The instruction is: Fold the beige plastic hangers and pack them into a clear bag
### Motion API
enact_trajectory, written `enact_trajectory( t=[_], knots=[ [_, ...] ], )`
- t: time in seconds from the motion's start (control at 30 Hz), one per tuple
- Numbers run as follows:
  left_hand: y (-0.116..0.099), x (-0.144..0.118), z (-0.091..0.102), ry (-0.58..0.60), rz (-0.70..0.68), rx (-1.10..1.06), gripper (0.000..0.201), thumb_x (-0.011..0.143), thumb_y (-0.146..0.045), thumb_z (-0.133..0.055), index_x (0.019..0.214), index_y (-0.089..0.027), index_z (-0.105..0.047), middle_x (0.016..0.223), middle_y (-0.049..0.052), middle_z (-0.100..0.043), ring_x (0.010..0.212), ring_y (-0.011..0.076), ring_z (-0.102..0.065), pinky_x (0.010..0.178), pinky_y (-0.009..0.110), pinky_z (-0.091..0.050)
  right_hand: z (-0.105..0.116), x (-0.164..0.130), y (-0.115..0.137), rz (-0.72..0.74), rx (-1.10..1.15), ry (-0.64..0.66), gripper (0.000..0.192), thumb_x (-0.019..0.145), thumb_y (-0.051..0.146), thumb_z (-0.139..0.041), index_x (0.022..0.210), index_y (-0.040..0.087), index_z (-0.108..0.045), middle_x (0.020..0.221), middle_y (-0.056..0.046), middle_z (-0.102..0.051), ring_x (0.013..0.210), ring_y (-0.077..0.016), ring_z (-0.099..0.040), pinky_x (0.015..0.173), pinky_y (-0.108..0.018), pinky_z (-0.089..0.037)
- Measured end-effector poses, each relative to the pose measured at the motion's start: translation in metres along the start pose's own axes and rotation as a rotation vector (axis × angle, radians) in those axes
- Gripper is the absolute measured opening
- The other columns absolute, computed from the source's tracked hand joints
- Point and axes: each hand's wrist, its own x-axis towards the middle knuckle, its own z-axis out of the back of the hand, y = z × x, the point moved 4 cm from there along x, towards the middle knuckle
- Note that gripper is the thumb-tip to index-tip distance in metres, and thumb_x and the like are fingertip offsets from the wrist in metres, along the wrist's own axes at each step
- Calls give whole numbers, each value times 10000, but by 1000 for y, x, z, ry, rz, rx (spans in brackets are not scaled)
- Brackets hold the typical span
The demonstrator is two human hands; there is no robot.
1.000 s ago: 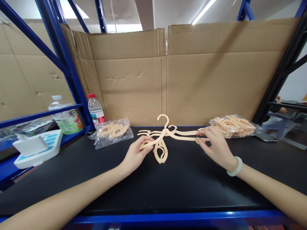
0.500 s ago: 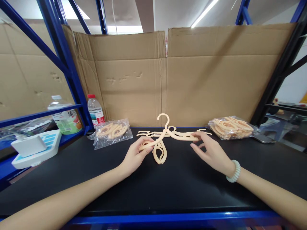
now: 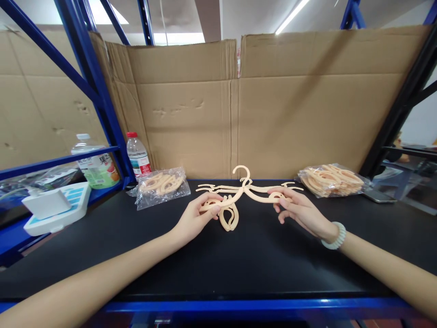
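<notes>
1. Above a black tabletop edged in front by a blue metal beam, a cream foldable clothes hanger is held with arms spread, hook upward.
2. Left hand: thumb and fingers pinch the hanger's left end.
3. Right hand, pale coil band at the wrist: grasps the right end, thumb uppermost.
4. Surface: a folded hanger lies just below the held one; unfolded hangers lie behind it. Clear bags of folded hangers sit left and right, a smartphone beside the latter. Red-capped bottle stands at back left.
5. Room: cardboard panels wall the rear; blue rack post at left; lit ceiling tube overhead.
</notes>
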Motion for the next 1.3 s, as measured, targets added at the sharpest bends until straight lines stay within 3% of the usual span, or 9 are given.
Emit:
enact_trajectory(
  t=[0.27,0.4,0.53,0.67,0.77,0.9,0.97,1.17,1.3],
  knots=[
    [7,-1,4,-140,149,-148,375,731,-325,-696,1035,-153,-560,811,1,-599,666,108,-592,720,271,-532,2,1,-7,-61,71,-60,330,790,352,-655,1075,215,-559,790,9,-457,664,-106,-453,544,-254,-509],
    [14,0,5,-170,202,-298,385,702,-290,-742,1019,-159,-567,849,-1,-596,737,102,-601,755,255,-535,5,1,-5,-1,102,-194,350,728,351,-719,997,214,-542,779,16,-520,668,-109,-500,591,-266,-512],
    [16,0,3,-165,211,-334,273,690,-276,-759,862,-131,-604,894,27,-620,782,119,-615,735,233,-536,11,0,-5,29,163,-349,435,656,348,-789,939,213,-488,795,12,-600,632,-98,-551,611,-250,-500],
    [10,-3,-8,-92,208,-271,244,701,-286,-751,809,-108,-624,871,53,-650,767,132,-634,706,222,-538,5,-1,-8,36,206,-375,459,652,350,-802,883,219,-428,761,21,-614,604,-92,-549,566,-223,-483],
    [5,-7,-21,-1,189,-231,252,725,-313,-731,832,-111,-624,860,51,-653,711,130,-641,655,225,-539,-11,-3,-9,37,162,-290,384,714,361,-756,813,210,-416,752,22,-596,609,-93,-542,518,-205,-464],
    [3,-11,-34,121,171,-227,272,744,-347,-708,861,-114,-628,934,61,-645,746,158,-656,686,276,-557,-42,-8,0,66,-28,5,271,805,375,-662,755,188,-473,755,11,-560,616,-98,-535,559,-241,-488],
    [2,-12,-37,154,168,-246,286,750,-351,-702,907,-122,-633,943,59,-640,793,181,-663,713,301,-564,-52,-12,5,86,-120,95,228,831,378,-628,777,184,-520,754,8,-544,659,-114,-542,610,-261,-502],
    [4,-12,-31,64,158,-286,356,722,-299,-735,993,-136,-571,825,6,-602,713,151,-656,669,291,-563,-61,-19,7,64,-198,294,238,905,375,-517,1002,192,-635,969,-51,-579,799,-141,-585,731,-302,-525],
    [5,-12,-26,-24,101,-294,331,725,-264,-734,931,-161,-497,749,-17,-595,694,136,-627,660,289,-546,-62,-21,3,54,-210,384,334,912,344,-512,1235,272,-564,1180,-76,-528,936,-168,-591,799,-338,-530]
  ],
)
